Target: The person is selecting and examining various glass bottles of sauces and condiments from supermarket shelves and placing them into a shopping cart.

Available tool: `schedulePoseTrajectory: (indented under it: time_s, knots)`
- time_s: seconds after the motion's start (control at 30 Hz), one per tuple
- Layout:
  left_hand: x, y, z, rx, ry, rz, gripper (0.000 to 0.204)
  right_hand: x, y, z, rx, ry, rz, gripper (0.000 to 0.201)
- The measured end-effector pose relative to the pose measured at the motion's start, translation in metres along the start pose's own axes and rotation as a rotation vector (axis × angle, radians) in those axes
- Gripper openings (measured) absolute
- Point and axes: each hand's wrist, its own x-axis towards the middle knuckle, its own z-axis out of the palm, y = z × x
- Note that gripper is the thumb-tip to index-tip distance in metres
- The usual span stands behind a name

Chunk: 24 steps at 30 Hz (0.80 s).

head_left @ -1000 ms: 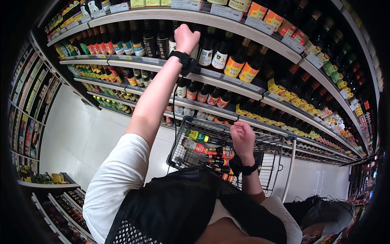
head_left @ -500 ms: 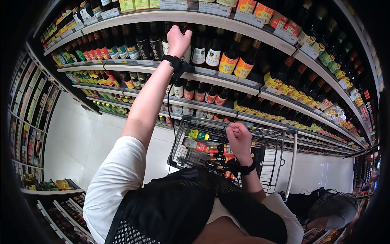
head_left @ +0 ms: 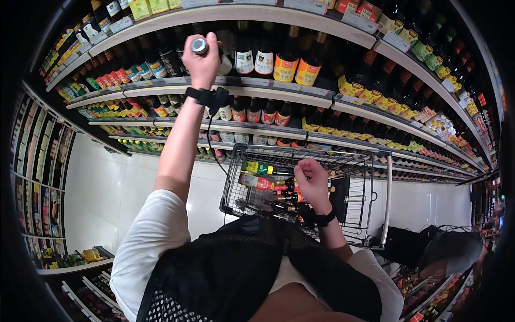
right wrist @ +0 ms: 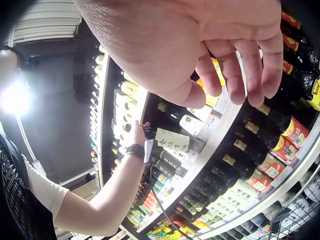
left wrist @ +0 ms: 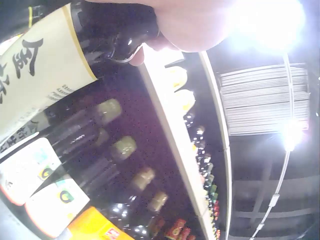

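My left hand [head_left: 204, 68] grips a dark sauce bottle by its neck at the shelf front, and the silver cap [head_left: 199, 46] shows above the fingers. In the left wrist view the bottle's cream label [left wrist: 45, 70] with black characters fills the upper left. From the right wrist view the bottle [right wrist: 172, 140] is seen tilted, left fingers around its top. Over the shopping cart [head_left: 230, 201] hangs my right hand [head_left: 314, 185], its fingers loosely bent and holding nothing. Several bottles [head_left: 257, 183] lie in the cart below it.
Sauce bottles with white labels [head_left: 264, 61] and orange labels [head_left: 286, 67] stand right of the left hand. A shelf edge [head_left: 252, 82] runs just below them. A thin cable [head_left: 209, 140] hangs from the left wrist. Another person [head_left: 453, 252] is at the lower right.
My left hand has drawn the bottle forward from the row, and its silver cap has come into sight. The right hand stays over the cart. The head view has shifted slightly.
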Motion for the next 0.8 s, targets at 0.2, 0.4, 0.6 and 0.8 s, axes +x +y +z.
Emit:
schedulePoseTrajectory:
  time_s: [0.2, 0.4, 0.6, 0.8]
  knots:
    - [-0.002, 0.069, -0.022, -0.216, 0.01, -0.056, 0.017, -0.002, 0.001, -0.008, 0.084, 0.068, 0.019, 0.014]
    - [-0.045, 0.108, -0.035, -0.44, -0.127, -0.531, 0.021, 0.022, -0.019, -0.005, 0.193, -0.053, -0.108, 0.035]
    - [-0.083, 0.123, -0.032, -0.646, -0.157, -0.968, 0.029, 0.028, -0.052, 0.007, 0.477, -0.347, -0.086, 0.059]
    - [-0.091, 0.107, -0.034, -0.939, -0.239, -1.146, 0.035, 0.012, -0.051, 0.001, 0.509, -0.396, -0.124, 0.05]
